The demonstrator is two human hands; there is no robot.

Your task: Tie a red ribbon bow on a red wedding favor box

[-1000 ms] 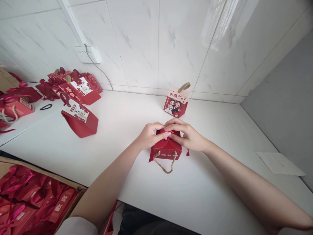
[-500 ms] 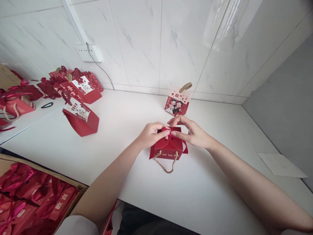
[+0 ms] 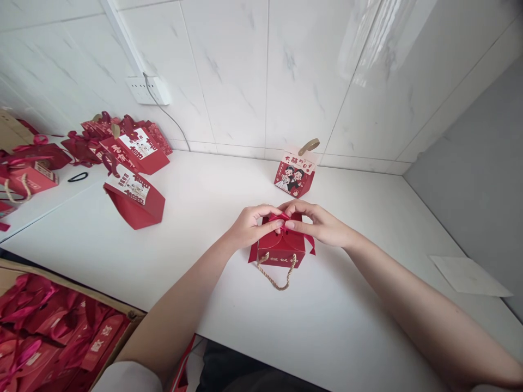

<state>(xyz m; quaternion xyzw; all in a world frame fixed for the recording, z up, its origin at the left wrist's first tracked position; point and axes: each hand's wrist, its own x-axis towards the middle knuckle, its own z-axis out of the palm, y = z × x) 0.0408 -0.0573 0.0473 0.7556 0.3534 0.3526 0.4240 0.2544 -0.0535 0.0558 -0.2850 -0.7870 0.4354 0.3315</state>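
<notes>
A red gift box (image 3: 281,257) stands on the white table in front of me, its twisted gold rope handle (image 3: 274,283) hanging down on the near side. Over its top runs a red ribbon (image 3: 309,244), gathered into a bow or knot at the middle. My left hand (image 3: 254,224) pinches the ribbon from the left, thumb and fingers closed on it. From the right, my right hand (image 3: 318,222) grips the same ribbon, its fingers curled over the top of the box. Both hands partly hide the knot.
Behind the box stands a small printed box (image 3: 295,173) with a gold loop. More red boxes (image 3: 137,198) stand on the left, near a black loop (image 3: 78,176). A carton (image 3: 134,321) full of ribboned boxes is at lower left. White paper (image 3: 469,276) lies at right.
My right hand's fingers have lowered and curled in over the ribbon, closer to my left hand. The left hand and the gift box have hardly moved.
</notes>
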